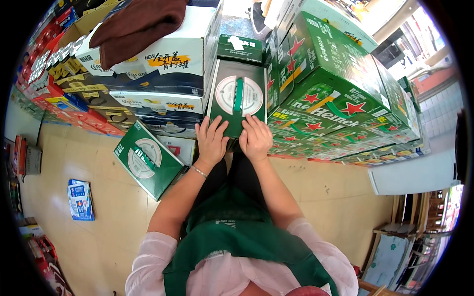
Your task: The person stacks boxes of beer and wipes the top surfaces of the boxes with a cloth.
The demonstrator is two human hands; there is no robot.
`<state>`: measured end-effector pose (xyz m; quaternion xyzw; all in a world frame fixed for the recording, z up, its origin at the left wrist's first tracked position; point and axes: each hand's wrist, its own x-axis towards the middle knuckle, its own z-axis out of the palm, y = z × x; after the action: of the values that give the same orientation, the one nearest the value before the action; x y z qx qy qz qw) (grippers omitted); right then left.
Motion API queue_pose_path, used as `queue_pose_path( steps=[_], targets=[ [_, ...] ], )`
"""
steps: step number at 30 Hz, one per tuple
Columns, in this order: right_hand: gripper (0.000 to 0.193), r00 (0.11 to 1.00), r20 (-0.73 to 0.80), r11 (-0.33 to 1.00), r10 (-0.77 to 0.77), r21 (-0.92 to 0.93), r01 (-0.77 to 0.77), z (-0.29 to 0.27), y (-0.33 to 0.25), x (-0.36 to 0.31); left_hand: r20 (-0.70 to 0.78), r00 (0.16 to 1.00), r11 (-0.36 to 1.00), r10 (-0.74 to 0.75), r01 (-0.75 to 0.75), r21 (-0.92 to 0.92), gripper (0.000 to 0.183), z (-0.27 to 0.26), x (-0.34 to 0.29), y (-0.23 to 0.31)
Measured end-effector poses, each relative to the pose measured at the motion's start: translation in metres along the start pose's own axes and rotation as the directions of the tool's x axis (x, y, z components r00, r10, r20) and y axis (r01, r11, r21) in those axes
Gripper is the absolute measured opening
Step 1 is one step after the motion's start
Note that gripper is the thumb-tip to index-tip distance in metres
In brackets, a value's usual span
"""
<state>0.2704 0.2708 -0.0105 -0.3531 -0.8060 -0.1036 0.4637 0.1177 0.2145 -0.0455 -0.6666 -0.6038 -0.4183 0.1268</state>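
In front of me a green and silver carton (216,90) with a round white label and a green carry strap (239,96) stands between two stacks of boxes. My left hand (212,140) lies on the near left corner of its top, fingers stretched out. On the near right corner rests my right hand (256,138), its fingers spread too. Neither hand grips the strap. The carton's near side is mostly hidden by my hands and legs. A similar green carton (165,165) sits tilted to the left, near my left forearm.
White and dark blue boxes (190,74) are piled at left, a brown cloth (143,27) on top. Green beer cartons with red stars (331,98) form the right stack. A smaller green box (240,49) stands behind. Blue and white packets (80,200) lie on the floor.
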Motion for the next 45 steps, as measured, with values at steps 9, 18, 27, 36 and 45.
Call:
queue_pose_path(
  steps=[9,18,27,36,45],
  targets=[
    [0.019,0.996,0.044,0.997,-0.077,-0.029,0.078,0.029,0.022,0.018,-0.009,0.997,0.992,0.082,-0.081,0.094,0.056,0.039,0.02,-0.031],
    [0.01,0.991,-0.056,0.993,-0.121,-0.019,0.12,0.05,0.041,0.028,0.2,0.957,0.877,0.209,-0.274,0.395,0.081,0.037,0.031,-0.043],
    [0.014,0.991,0.044,0.99,-0.128,-0.052,0.13,0.047,0.043,0.023,0.152,0.97,0.929,0.19,-0.228,0.293,0.083,0.035,0.032,-0.038],
    [0.019,0.989,0.038,0.978,-0.146,-0.142,0.15,0.057,0.049,0.027,0.157,0.974,0.872,0.164,-0.218,0.439,0.083,0.047,0.036,-0.042],
    [0.027,0.99,0.036,0.981,-0.137,-0.134,0.141,0.056,0.045,0.026,0.137,0.974,0.832,0.179,-0.224,0.507,0.081,0.049,0.035,-0.043]
  ],
)
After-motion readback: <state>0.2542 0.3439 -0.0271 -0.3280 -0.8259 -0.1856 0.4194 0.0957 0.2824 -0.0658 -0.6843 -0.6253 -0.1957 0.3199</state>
